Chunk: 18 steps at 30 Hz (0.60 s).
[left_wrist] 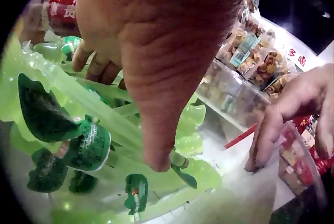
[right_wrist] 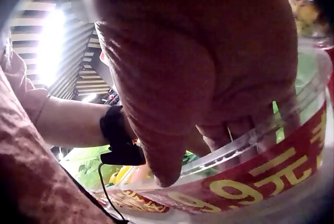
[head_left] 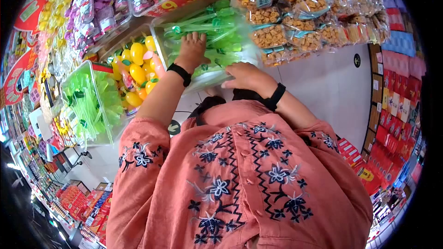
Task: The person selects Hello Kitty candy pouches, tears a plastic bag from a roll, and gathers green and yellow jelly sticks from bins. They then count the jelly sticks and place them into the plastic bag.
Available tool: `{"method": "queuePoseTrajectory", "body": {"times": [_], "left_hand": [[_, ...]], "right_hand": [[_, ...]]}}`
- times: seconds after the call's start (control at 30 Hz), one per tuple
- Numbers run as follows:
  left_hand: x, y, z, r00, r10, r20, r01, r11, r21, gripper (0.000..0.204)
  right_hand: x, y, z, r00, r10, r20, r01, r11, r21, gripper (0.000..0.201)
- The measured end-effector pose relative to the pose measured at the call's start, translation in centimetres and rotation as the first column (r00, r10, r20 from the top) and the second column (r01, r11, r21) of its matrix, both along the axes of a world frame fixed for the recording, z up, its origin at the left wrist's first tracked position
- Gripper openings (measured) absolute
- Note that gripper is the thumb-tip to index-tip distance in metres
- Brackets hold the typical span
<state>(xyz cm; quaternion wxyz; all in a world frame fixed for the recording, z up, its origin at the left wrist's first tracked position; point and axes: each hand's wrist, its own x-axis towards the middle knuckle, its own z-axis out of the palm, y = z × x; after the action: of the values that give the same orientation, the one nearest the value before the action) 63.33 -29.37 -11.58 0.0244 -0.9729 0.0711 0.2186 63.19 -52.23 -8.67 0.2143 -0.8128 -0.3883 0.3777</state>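
Note:
My left hand [head_left: 191, 50] reaches into a clear bin [head_left: 159, 41] of long, pale green translucent plastic items [head_left: 221, 23] with dark green leaf-shaped tags [left_wrist: 44, 109]. Its fingers extend over them, and in the left wrist view the thumb points down beside a green stem. At the bin's front right side is my right hand [head_left: 251, 79], fingers loosely extended. The right wrist view shows those fingers behind the clear wall and the thumb near the rim, above a red price strip [right_wrist: 250, 182]. Neither hand has an item lifted.
Left of the bin lie yellow mango-shaped packs [head_left: 137, 53] and a second clear bin of green items [head_left: 83, 97]. Purple packages [head_left: 99, 7] stand behind. Bagged brown snacks [head_left: 295, 14] are piled at the right. Red boxed goods [head_left: 392, 129] line a far-right shelf.

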Motion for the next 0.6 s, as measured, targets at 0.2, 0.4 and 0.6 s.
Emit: {"method": "queuePoseTrajectory", "body": {"times": [0.2,0.4,0.6], "left_hand": [[0.8,0.2,-0.2,0.996,0.087,-0.017,-0.086,0.996,0.023,0.116],[-0.1,1.4,-1.8,1.000,0.029,0.012,-0.029,1.000,0.011,0.117],[-1.8,-0.7,-1.5,0.980,-0.004,-0.201,0.011,0.999,0.034,0.115]], "right_hand": [[-1.0,-1.8,-1.2,0.993,-0.057,0.108,0.047,0.994,0.095,0.041],[-0.7,-1.8,-1.2,0.995,-0.084,0.059,0.078,0.993,0.088,0.043],[-1.0,-2.2,-1.6,0.992,-0.098,0.077,0.088,0.987,0.131,0.045]]}}
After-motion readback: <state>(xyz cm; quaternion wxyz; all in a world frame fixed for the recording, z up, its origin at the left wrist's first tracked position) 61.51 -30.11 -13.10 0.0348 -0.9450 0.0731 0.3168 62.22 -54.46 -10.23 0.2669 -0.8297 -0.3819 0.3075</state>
